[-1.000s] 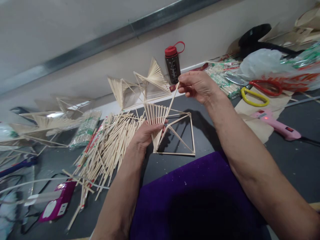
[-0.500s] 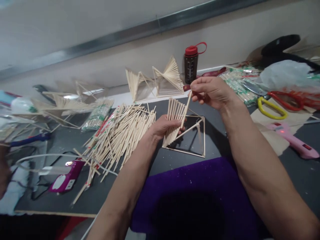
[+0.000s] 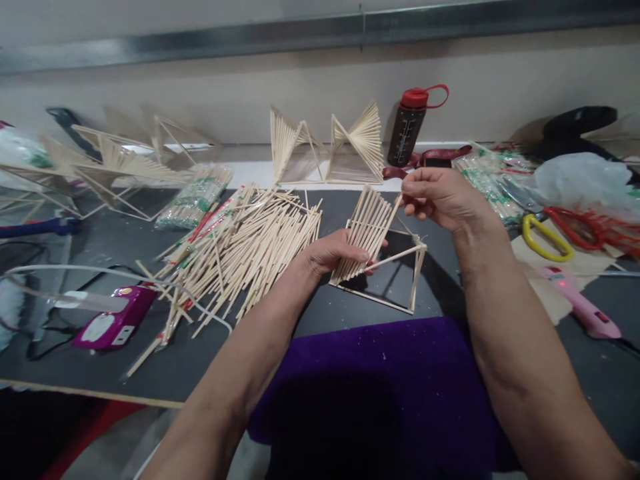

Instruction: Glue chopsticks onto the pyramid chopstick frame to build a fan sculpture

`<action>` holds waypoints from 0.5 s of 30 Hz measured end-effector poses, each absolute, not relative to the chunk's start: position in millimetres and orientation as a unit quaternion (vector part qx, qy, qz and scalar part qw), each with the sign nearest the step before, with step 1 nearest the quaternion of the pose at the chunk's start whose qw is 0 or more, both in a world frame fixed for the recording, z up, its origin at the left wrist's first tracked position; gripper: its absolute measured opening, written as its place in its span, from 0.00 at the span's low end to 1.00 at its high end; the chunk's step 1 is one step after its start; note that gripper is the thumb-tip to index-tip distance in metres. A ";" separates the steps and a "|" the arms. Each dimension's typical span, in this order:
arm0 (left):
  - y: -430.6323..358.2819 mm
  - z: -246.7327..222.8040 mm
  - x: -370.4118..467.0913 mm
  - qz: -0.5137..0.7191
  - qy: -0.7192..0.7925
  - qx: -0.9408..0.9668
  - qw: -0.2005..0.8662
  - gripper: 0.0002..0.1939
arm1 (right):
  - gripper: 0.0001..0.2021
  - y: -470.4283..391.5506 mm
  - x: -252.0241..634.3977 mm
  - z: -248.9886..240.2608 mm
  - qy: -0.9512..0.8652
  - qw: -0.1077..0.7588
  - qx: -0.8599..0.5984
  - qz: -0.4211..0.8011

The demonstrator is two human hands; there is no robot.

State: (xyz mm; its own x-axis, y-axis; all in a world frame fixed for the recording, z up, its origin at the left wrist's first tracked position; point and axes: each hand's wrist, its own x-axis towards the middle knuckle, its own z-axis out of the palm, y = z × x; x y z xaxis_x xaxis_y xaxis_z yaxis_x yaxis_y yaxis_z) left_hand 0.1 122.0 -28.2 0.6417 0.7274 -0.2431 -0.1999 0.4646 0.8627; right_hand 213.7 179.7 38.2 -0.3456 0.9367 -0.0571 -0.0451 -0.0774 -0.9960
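Note:
A wooden stick frame [image 3: 373, 301] with a fanned row of sticks stands on the dark table. My left hand [image 3: 340, 253] is closed round the lower part of the fanned sticks, thumb on the near side. My right hand [image 3: 430, 193] pinches the upper end of a wooden stick [image 3: 394, 217] at the right edge of the fan. That stick slants down toward my left fingertips. Left of the frame lies a large pile of loose sticks [image 3: 270, 253].
Finished stick structures [image 3: 357, 143] and a red-capped bottle [image 3: 407, 127] stand behind. Scissors [image 3: 545, 237], a pink glue gun [image 3: 583, 307] and bagged sticks [image 3: 195, 197] lie around. A purple cloth [image 3: 370, 373] is in front; a magenta device [image 3: 115, 317] is at left.
The camera view has turned and shifted. My left hand still holds the fan, and the stick in my right hand now lies closer along the fan's right edge.

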 end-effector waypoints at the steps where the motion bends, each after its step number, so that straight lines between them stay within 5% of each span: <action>1: 121.9 -28.1 -0.1 0.290 0.307 0.431 0.798 0.28 | 0.10 179.3 213.9 37.7 -0.548 0.400 -0.410 0.611; 15: 123.5 -33.4 -3.6 0.282 0.298 0.445 0.796 0.27 | 0.09 177.6 211.6 31.2 -0.549 0.377 -0.408 0.625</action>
State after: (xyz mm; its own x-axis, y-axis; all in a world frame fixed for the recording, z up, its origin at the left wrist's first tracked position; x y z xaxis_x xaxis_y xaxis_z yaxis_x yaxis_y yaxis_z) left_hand -3.6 123.5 -33.4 0.6636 0.7136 -0.2245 -0.1830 0.4458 0.8762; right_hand 211.6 177.6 31.2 -0.3833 0.9186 -0.0961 -0.0236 -0.1137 -0.9932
